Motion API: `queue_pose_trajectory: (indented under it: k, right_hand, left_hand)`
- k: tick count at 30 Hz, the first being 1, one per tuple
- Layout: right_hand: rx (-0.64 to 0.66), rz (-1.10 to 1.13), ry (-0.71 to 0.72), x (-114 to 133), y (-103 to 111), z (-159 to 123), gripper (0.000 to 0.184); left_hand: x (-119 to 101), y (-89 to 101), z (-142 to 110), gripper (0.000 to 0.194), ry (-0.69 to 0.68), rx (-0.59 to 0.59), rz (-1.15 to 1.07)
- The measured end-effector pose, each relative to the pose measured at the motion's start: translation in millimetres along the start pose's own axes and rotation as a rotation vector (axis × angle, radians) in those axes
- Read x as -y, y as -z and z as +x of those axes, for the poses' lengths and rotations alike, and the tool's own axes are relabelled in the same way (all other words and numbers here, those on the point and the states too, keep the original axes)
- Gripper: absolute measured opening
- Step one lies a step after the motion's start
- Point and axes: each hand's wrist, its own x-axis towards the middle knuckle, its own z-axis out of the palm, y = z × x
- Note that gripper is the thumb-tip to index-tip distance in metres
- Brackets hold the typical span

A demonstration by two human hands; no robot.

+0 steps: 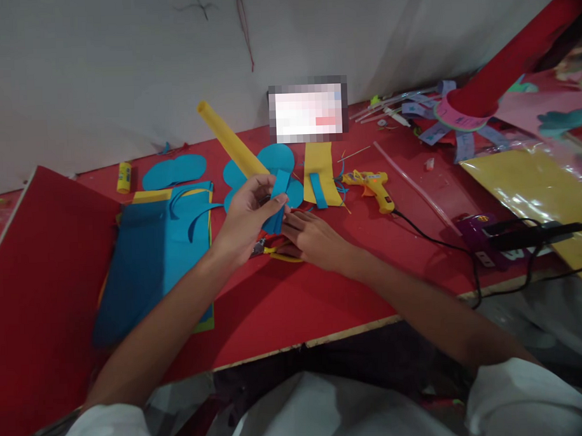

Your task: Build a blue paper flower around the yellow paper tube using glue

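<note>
My left hand [253, 210] is closed around a small bunch of blue paper strips [281, 183], its thumb lying across their front. Close to the lower ends of the strips, my right hand [315, 239] has its fingers stretched out and somewhat apart. Scissors with yellow handles [285, 256] lie just under the right fingers; whether they touch is hard to see. Behind the hands sits a blue paper flower shape [275, 156], with a rolled yellow paper tube [228, 137] rising over it. A yellow paper piece [317, 156] bears a short blue strip [318, 190].
Blue sheets [186, 221] and a glue stick [124, 178] lie left, beside an upright red board [49, 264]. A yellow hot glue gun [378, 189] trails its cord right to a purple power box [480, 227]. A pixelated screen [308, 112] stands at the wall.
</note>
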Motion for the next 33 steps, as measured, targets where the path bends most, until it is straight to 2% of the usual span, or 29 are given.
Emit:
queue_pose_trajectory:
  k: [8,17,20,24,27,33]
  right_hand:
    - [0.0,-0.01,0.01,-2.2,-1.5,-1.2,0.027]
    - [0.0,0.059,-0.044,-3.1,4.4,2.5,0.025]
    - [-0.08,0.21,-0.148,-3.9,12.7,6.2,0.023]
    - [-0.286,0.607,-0.332,-3.4,23.7,9.7,0.039]
    - [-0.391,0.824,-0.412,-2.5,26.1,11.3,0.043]
    - [-0.454,0.86,-0.461,-4.7,21.1,13.2,0.042]
  left_hand:
    - [1.3,1.0,-0.6,0.043,-0.043,0.012,0.036]
    - [3.4,4.6,-1.4,0.038,-0.035,-0.011,0.056]
    - [3.6,4.8,-0.3,0.037,-0.078,-0.033,0.09]
    - [6.0,6.1,2.2,0.031,-0.237,-0.081,0.231]
    - [8.4,7.0,3.1,0.027,-0.281,-0.079,0.306]
    - [15.0,8.5,3.5,0.026,-0.233,-0.058,0.326]
